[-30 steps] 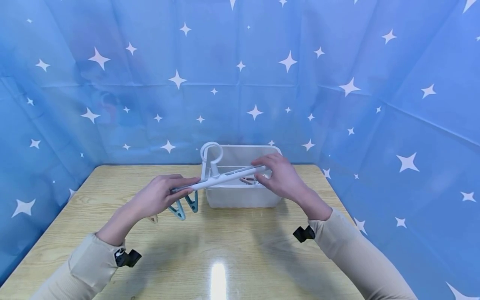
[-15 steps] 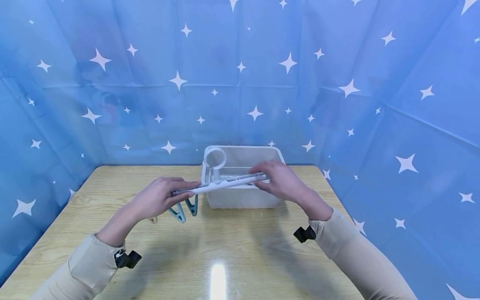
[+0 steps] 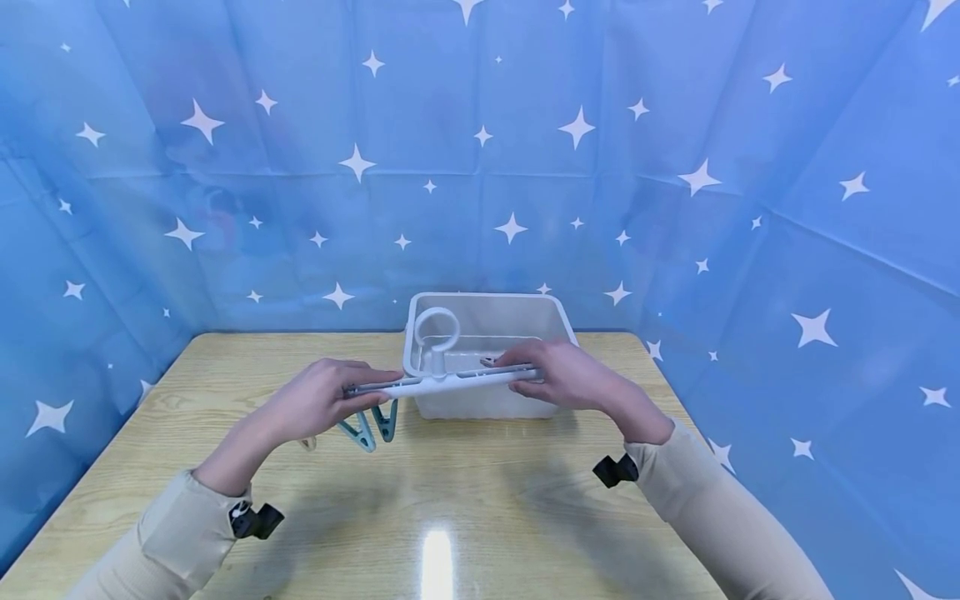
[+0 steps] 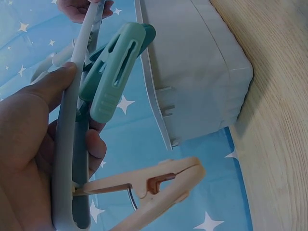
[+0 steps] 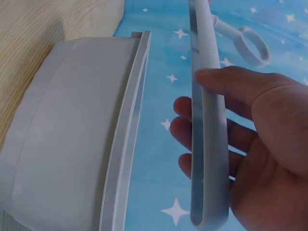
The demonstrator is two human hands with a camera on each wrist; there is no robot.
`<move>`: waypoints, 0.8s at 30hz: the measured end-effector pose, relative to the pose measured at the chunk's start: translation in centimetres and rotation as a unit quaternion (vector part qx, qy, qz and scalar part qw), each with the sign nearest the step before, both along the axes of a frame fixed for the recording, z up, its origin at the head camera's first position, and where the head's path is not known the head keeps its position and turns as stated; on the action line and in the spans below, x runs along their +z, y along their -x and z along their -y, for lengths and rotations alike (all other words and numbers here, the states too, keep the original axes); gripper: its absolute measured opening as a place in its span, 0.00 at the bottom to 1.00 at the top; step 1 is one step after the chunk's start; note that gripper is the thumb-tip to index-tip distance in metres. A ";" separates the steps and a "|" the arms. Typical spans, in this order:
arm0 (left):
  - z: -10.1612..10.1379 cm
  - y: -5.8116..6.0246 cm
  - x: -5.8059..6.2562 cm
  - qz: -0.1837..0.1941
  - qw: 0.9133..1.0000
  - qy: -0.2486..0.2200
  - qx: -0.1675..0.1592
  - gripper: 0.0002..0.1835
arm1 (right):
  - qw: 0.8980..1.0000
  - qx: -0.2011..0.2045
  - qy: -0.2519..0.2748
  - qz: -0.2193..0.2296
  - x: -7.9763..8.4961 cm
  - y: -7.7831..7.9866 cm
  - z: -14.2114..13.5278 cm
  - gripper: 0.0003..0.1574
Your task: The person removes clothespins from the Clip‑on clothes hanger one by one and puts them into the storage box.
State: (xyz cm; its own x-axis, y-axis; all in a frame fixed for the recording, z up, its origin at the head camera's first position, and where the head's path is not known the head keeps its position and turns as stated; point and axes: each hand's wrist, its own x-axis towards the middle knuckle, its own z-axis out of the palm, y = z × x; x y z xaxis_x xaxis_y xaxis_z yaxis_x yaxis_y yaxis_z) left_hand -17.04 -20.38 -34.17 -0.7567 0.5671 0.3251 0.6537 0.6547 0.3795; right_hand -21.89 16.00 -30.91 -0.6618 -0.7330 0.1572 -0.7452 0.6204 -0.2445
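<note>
Between both hands, a white clip hanger (image 3: 442,384) with a ring hook (image 3: 437,329) is held level above the table, overlapping the front of the white basket (image 3: 487,406) in the head view. My left hand (image 3: 318,398) grips its left end, thumb and fingers around the bar. My right hand (image 3: 558,377) grips the right end the same way. Below the left half hang a teal clothespin (image 3: 385,419), a light blue-green clothespin (image 3: 358,430) and a beige clothespin (image 4: 149,190). No clips show on the right half in the right wrist view.
The basket stands at the back of the wooden table (image 3: 450,483), near a blue star-patterned curtain (image 3: 480,167). A small clip (image 3: 487,362) shows inside it beside my right fingers. The curtain also runs along both sides.
The hanger has tilted from right end high to nearly level, as my right hand came down. The ring hook has dropped slightly and shifted right. Both hands keep their hold.
</note>
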 end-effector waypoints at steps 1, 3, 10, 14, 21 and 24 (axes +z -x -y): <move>0.0 0.0 0.0 -0.001 1.000 0.000 0.000 0.19 | 1.000 0.004 0.003 0.002 0.0 0.0 -0.1 0.20; 0.0 0.0 0.0 -0.001 1.000 0.002 -0.001 0.19 | 1.000 0.012 0.008 0.005 -0.1 0.0 -0.2 0.20; -0.2 -0.1 0.3 0.003 1.000 0.012 0.009 0.20 | 0.999 0.033 0.021 -0.006 -0.4 0.0 -0.7 0.21; -0.3 -0.2 0.5 0.002 1.000 0.019 0.018 0.20 | 0.999 0.039 0.034 -0.016 -0.5 0.0 -0.8 0.21; -0.4 -0.2 0.7 -0.047 0.998 0.036 0.031 0.19 | 0.998 0.032 0.046 -0.037 -0.6 -0.2 -1.2 0.21; -0.6 -0.2 0.9 -0.085 0.995 0.039 0.032 0.18 | 0.997 0.028 0.052 -0.046 -0.7 -0.3 -1.3 0.21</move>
